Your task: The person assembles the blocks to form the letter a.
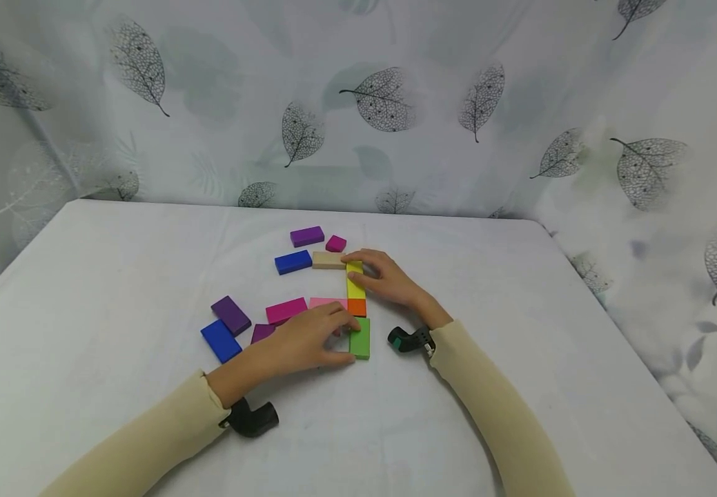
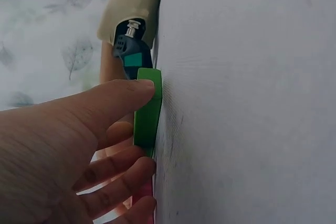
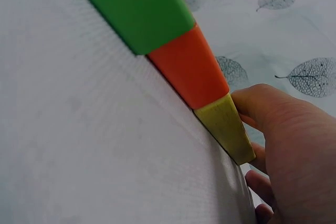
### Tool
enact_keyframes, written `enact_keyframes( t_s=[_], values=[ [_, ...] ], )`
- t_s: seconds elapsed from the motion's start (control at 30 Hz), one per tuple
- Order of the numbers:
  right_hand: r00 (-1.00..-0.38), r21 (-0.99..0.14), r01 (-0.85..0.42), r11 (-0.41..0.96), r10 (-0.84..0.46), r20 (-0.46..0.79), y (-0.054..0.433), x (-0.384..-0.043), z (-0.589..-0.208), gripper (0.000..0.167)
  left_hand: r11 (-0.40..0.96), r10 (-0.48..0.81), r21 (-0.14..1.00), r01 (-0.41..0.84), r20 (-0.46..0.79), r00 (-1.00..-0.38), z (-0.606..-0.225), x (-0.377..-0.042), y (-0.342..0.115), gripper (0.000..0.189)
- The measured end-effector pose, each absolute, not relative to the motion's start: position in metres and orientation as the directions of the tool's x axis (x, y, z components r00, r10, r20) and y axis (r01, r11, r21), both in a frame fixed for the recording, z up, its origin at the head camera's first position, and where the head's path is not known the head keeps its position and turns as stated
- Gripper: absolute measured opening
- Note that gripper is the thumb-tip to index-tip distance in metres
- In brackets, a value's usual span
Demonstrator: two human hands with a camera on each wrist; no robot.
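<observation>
So the left hand [image 1: 308, 338] is pinching a green block [image 1: 361, 338], thumb on the near end and index finger on the far end. The right hand [image 1: 389, 276] sits further out, thumb and fingers bent around a yellow block [image 1: 356, 290], so that one's gripped too.

Between the two hands there's an orange block [image 1: 357, 308], end to end with the yellow one. The green one is right by the orange, can't really tell if they touch.

Just left of the right hand's fingertips is a tan block [image 1: 328, 261], then a blue block [image 1: 292, 262] past it. Beyond those, up and left of the right hand, there's a long purple block [image 1: 307, 237] and a small magenta block [image 1: 336, 243].

Just past the left hand's knuckles you get a pale pink block [image 1: 327, 301] and a hot pink block [image 1: 286, 310]. A half-hidden purple block [image 1: 262, 333] pokes out behind that wrist, and left of it a dark purple block [image 1: 231, 315] and a flat blue block [image 1: 221, 341] lie on the white worktop [image 1: 116, 310].
</observation>
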State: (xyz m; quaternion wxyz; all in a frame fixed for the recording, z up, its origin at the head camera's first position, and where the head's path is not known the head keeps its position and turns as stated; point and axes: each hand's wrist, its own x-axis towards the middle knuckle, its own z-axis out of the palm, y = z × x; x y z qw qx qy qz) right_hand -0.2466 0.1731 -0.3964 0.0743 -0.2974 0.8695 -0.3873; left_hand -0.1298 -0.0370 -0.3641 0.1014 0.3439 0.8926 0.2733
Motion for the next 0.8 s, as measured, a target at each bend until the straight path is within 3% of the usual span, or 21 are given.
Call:
enact_keyframes(
  t_s=[0.8],
  values=[
    [-0.800,-0.716,-0.482,0.505,-0.587,0.124,0.1723,-0.2485,-0.3986,0.040,0.641,0.657,0.490,0.591,0.047,-0.752,-0.3634,-0.1268,-0.0335,0.039]
  ],
)
